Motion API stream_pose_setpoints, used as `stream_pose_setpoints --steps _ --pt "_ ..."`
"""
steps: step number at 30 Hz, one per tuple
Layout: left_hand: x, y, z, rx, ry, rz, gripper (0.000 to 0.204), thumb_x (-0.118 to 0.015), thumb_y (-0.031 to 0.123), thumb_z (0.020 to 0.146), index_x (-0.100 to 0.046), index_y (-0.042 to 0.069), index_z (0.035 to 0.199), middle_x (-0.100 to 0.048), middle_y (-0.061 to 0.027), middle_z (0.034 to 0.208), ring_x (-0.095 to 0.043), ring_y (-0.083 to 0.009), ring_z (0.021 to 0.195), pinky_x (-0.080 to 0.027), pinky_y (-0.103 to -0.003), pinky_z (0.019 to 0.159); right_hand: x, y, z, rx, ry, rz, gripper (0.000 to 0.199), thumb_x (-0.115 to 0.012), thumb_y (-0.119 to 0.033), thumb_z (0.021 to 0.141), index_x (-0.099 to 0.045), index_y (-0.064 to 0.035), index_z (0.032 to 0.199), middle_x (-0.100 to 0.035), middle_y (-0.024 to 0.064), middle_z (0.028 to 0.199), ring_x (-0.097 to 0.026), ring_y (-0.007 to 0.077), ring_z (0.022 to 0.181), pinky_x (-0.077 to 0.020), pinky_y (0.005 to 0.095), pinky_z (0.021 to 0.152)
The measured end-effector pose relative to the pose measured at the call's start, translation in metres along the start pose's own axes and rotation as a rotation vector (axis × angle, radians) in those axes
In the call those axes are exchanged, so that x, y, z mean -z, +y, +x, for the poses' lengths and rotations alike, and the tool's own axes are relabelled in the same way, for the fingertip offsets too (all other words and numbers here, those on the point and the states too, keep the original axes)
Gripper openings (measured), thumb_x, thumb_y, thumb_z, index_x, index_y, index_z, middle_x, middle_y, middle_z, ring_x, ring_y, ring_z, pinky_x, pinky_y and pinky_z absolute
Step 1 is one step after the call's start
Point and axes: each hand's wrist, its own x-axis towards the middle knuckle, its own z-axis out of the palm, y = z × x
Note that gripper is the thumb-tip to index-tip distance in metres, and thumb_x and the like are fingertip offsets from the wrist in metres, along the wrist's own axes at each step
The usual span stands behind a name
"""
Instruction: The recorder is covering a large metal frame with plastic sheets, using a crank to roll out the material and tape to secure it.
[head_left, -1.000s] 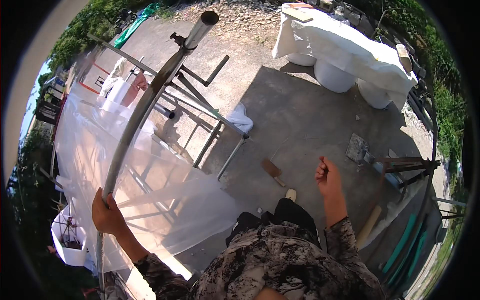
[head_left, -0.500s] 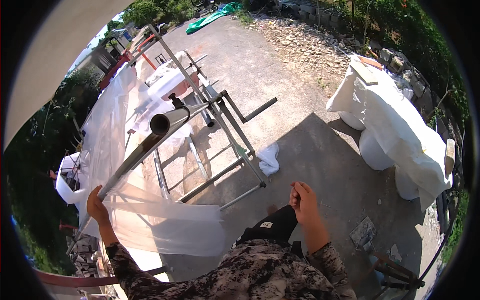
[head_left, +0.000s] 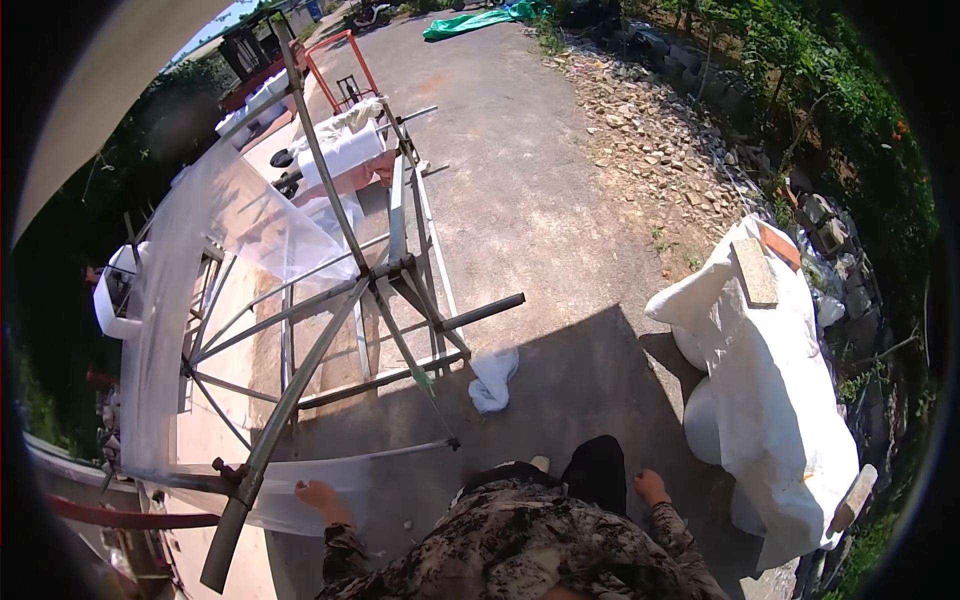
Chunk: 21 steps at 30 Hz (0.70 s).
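Observation:
My left hand (head_left: 326, 500) is low at the left, its fingers loosely curled. It overlaps the edge of a sheet of clear plastic film (head_left: 300, 485) in view; whether it touches the film I cannot tell. Nothing shows in its grip. Beside my right leg, my right hand (head_left: 652, 487) hangs in a loose fist, apart from everything. A frame of grey metal tubes (head_left: 290, 405) stands to my left. One thick tube slants past my left hand, and more film (head_left: 160, 350) drapes over the far left side.
A white sheet (head_left: 775, 400) covers rounded white containers (head_left: 705, 425) at the right, with a flat block (head_left: 753, 272) on top. A white cloth (head_left: 493, 380) lies near the frame's corner. Stone rubble (head_left: 650, 150), a green tarp (head_left: 480, 22) and an orange-red metal frame (head_left: 375, 72) are farther off.
My left hand has come off the thick tube and dropped toward my side. My right hand has lowered and moved outward. The view has shifted, and the tube now slopes down nearer to me.

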Motion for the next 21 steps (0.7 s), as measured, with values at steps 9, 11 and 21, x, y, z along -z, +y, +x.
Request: stream_pose_setpoints --steps 9,11,21 --pt "-0.137 0.355 -0.402 -0.362 -1.178 -0.581 0.029 -0.059 0.007 0.08 -0.056 0.0 0.109 -0.057 -0.0157 0.106 -0.061 -0.0227 0.088 -0.049 -0.034 0.075 0.188 0.2 0.23 0.005 0.011 0.117 0.036 -0.059 -0.022 0.08 -0.062 0.0073 0.101 -0.066 0.0209 0.08 -0.067 0.0302 0.075 -0.0516 0.0397 0.066" --pt "-0.151 0.408 -0.401 -0.176 -1.226 -0.47 0.028 -0.058 0.008 0.081 -0.057 0.001 0.108 -0.058 -0.0145 0.102 -0.061 -0.0225 0.086 -0.049 -0.034 0.072 0.254 0.114 0.335 0.25 0.197 0.068 0.029 -0.058 -0.018 0.079 -0.066 0.0052 0.095 -0.067 0.0163 0.075 -0.066 0.0228 0.066 -0.0513 0.0363 0.06" --pt "-0.206 0.476 -0.413 0.11 -0.771 -0.188 0.021 -0.057 0.011 0.082 -0.062 0.002 0.1 -0.062 -0.0148 0.096 -0.062 -0.0233 0.079 -0.049 -0.035 0.071 0.439 -0.363 0.63 0.56 -0.15 0.316 0.023 -0.053 -0.017 0.091 -0.06 0.0 0.105 -0.066 0.01 0.086 -0.064 0.0162 0.071 -0.0496 0.0284 0.062"
